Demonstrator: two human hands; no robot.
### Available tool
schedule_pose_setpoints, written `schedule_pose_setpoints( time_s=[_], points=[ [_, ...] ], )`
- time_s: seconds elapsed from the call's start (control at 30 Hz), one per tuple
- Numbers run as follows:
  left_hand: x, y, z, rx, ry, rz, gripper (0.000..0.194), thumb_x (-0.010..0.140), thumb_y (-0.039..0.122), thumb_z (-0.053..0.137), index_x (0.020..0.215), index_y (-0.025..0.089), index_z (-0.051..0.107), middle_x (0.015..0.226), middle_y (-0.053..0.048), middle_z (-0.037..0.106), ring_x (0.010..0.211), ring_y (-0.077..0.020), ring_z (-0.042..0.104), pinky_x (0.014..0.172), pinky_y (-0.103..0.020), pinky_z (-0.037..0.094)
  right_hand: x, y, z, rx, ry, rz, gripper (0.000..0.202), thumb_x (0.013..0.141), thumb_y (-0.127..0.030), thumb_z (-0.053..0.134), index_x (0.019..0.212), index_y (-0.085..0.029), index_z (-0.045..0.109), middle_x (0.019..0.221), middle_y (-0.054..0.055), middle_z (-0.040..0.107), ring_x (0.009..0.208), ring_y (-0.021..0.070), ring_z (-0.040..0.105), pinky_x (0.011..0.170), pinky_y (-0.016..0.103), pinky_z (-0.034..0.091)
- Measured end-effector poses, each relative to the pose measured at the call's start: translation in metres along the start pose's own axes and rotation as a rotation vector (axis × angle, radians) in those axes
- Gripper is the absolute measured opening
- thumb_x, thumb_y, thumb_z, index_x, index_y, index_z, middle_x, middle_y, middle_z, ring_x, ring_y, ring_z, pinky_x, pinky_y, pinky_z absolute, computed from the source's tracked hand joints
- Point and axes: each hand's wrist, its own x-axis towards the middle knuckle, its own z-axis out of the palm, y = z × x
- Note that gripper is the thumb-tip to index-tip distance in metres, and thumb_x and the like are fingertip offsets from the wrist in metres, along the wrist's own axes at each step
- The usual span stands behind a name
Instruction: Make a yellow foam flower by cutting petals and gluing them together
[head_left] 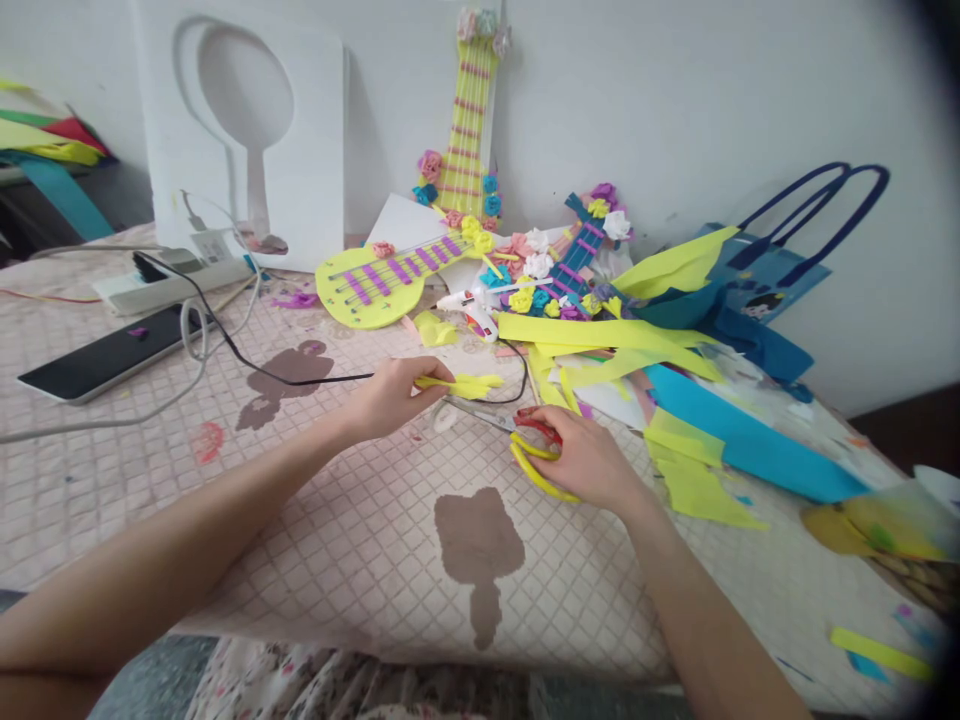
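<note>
Near the middle of the table, my left hand point(401, 397) pinches the end of a yellow paper piece point(476, 385) that points to the right. My right hand point(589, 455) is closed round the handles of scissors with red and yellow grips point(536, 470). The scissor blades point(480, 412) point left, just below the yellow paper and close to my left fingertips. Behind my hands lies a white glue gun point(476, 312), and its black cord passes behind my left hand.
A yellow paper guitar point(379, 285) lies at the back, another point(466, 125) leans on the wall. Yellow strips point(600, 335) and a blue strip point(757, 440) spread rightward. A black tablet-like slab point(112, 350), power strip point(172, 285) and cables occupy the left. A blue bag point(772, 270) stands back right.
</note>
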Motion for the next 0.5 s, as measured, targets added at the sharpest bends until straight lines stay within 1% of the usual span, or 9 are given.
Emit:
schedule_pose_setpoints(
  time_s=[0.3, 0.5],
  points=[
    [-0.0004, 0.0029, 0.0034, 0.013, -0.001, -0.021, 0.016, 0.083, 0.023, 0.051, 0.089, 0.017, 0.064, 0.088, -0.003, 0.070, 0.079, -0.0152, 0.063, 0.071, -0.027, 0.046, -0.0010, 0.0009, -0.0012, -0.009, 0.000, -0.088, 0.032, 0.079, -0.044, 0.058, 0.104, -0.025, 0.058, 0.106, 0.002, 0.067, 0.090, 0.0220, 0.064, 0.077, 0.035, 0.050],
    [-0.0016, 0.0036, 0.0063, -0.007, 0.021, -0.019, 0.015, 0.083, 0.021, 0.051, 0.089, 0.016, 0.064, 0.088, -0.003, 0.070, 0.077, -0.0147, 0.062, 0.071, -0.026, 0.046, -0.0013, 0.0019, -0.0034, 0.002, -0.009, -0.109, 0.033, 0.079, -0.044, 0.058, 0.106, -0.026, 0.058, 0.107, 0.002, 0.066, 0.091, 0.0212, 0.063, 0.078, 0.035, 0.050]
  ],
)
